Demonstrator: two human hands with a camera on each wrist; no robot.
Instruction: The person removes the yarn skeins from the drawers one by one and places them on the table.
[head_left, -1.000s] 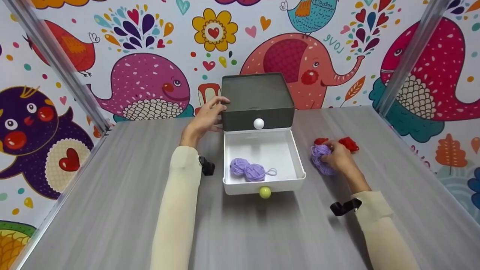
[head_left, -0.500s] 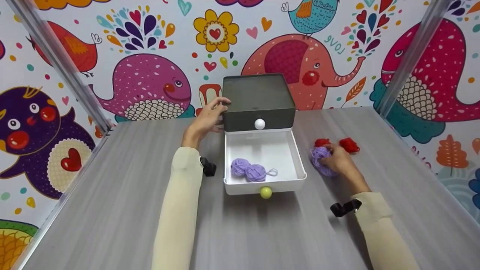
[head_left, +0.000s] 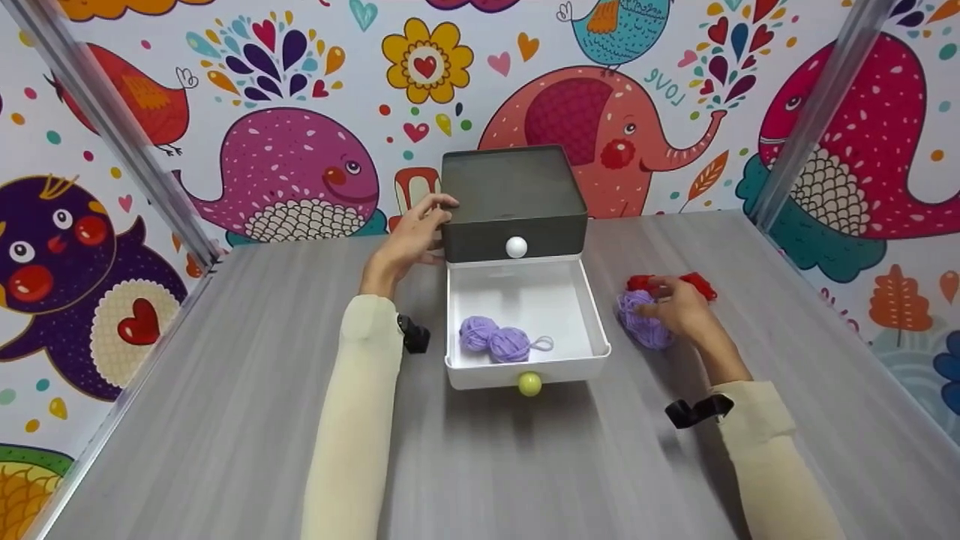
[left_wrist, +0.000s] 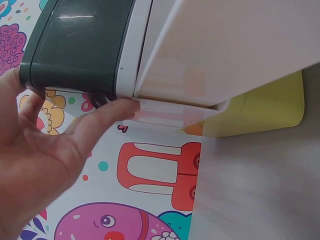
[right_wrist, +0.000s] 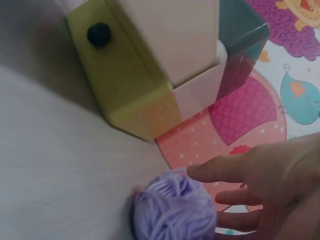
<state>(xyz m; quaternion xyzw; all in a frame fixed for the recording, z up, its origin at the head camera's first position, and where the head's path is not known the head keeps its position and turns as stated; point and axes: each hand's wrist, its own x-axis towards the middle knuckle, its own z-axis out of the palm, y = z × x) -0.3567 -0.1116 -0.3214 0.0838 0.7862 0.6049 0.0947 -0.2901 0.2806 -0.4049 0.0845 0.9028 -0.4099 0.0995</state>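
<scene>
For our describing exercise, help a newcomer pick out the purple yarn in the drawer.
Find the dark box on the table, with an open white drawer. Near that drawer's front lies the purple yarn, two round lumps side by side. Unlike the purple bundle beside the right hand, it lies inside the drawer.

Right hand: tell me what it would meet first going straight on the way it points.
Most likely the purple yarn outside the drawer. In the head view the right hand overlaps it, so any gap is hard to judge.
</scene>
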